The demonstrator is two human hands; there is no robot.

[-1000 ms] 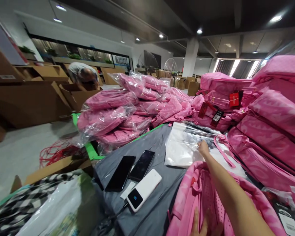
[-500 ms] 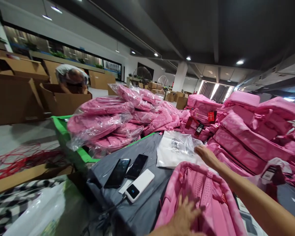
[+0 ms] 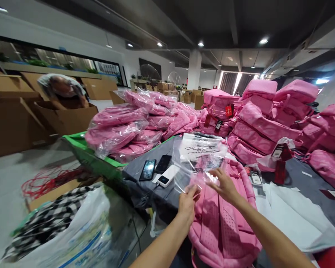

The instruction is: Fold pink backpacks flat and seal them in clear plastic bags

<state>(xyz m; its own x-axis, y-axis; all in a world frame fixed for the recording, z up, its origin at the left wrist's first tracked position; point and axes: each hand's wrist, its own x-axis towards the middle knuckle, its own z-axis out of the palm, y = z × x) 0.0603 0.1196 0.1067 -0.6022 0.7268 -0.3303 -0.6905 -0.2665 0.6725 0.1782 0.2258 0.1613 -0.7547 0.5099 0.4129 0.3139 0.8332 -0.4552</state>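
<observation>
A clear plastic bag (image 3: pixel 181 158) with black print is stretched over the top of a pink backpack (image 3: pixel 229 227). My left hand (image 3: pixel 187 203) pinches the bag's near edge at the left. On the other side my right hand (image 3: pixel 222 184) has its fingers curled at the same edge, thumb and forefinger close together on the film. The backpack lies on the grey-covered table with its straps and padded back facing up. Beyond the hands, more printed clear bags (image 3: pixel 201 145) lie stacked flat.
Left of the bag lie two phones (image 3: pixel 147 170) and a white power bank (image 3: pixel 168 175). Wrapped pink backpacks (image 3: pixel 120 134) are heaped behind a green-edged bin (image 3: pixel 72 139); unwrapped ones (image 3: pixel 262 126) stand piled right. White sheets (image 3: pixel 293 216) lie at right. A person (image 3: pixel 61 89) bends over a carton (image 3: pixel 64 119).
My right hand has drawn a clear bag from the stack toward me, over the backpack. My left hand has risen from the backpack to the bag's edge. The view has shifted right.
</observation>
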